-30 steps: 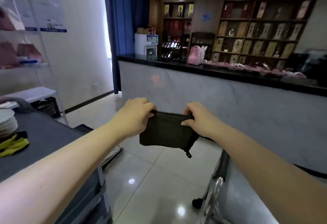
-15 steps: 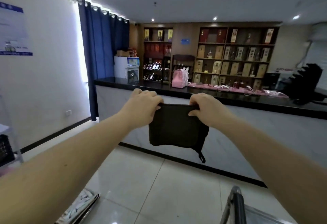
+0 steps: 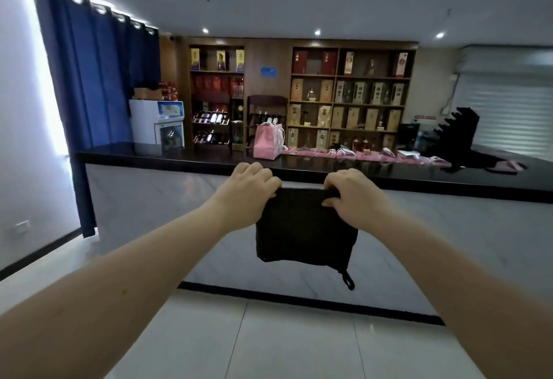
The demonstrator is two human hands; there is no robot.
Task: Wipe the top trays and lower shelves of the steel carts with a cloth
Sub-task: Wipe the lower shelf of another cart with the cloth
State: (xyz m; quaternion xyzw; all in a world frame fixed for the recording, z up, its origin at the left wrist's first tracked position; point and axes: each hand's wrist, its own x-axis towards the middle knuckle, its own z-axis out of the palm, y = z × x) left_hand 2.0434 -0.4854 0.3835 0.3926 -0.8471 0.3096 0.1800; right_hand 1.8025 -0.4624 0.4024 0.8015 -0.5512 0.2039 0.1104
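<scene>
I hold a dark cloth (image 3: pixel 302 235) up in the air at arm's length, dead centre of my view, with both arms stretched out. My left hand (image 3: pixel 251 193) grips its top edge at the cloth's 10 o'clock corner, fingers (image 3: pixel 254 170) curled over and clamped on the fabric. My right hand (image 3: pixel 356 199) pinches the top edge at the 2 o'clock corner, its fingers (image 3: pixel 338 178) bunched tight on the cloth as well. The cloth hangs folded and roughly square toward 6 o'clock, touching nothing but my hands, and a small hanging loop (image 3: pixel 348 281) dangles from its 5 o'clock corner. Behind it stands a long counter with a pale marbled front, and its black surface (image 3: pixel 179 156) runs from 9 to 3 o'clock just beyond my knuckles. On that surface, at 12 o'clock from my left hand, a pink gift bag (image 3: pixel 267 141) stands upright, with a row of pink items (image 3: pixel 368 154) lying along toward 2 o'clock. A blue curtain (image 3: pixel 95 79) hangs at 10 o'clock with a small white cooler (image 3: pixel 157 123) beside it, and wooden shelves (image 3: pixel 350 94) of boxes and bottles fill the wall from 12 to 1 o'clock. Glossy pale floor tiles (image 3: pixel 269 342) lie at 6 o'clock.
</scene>
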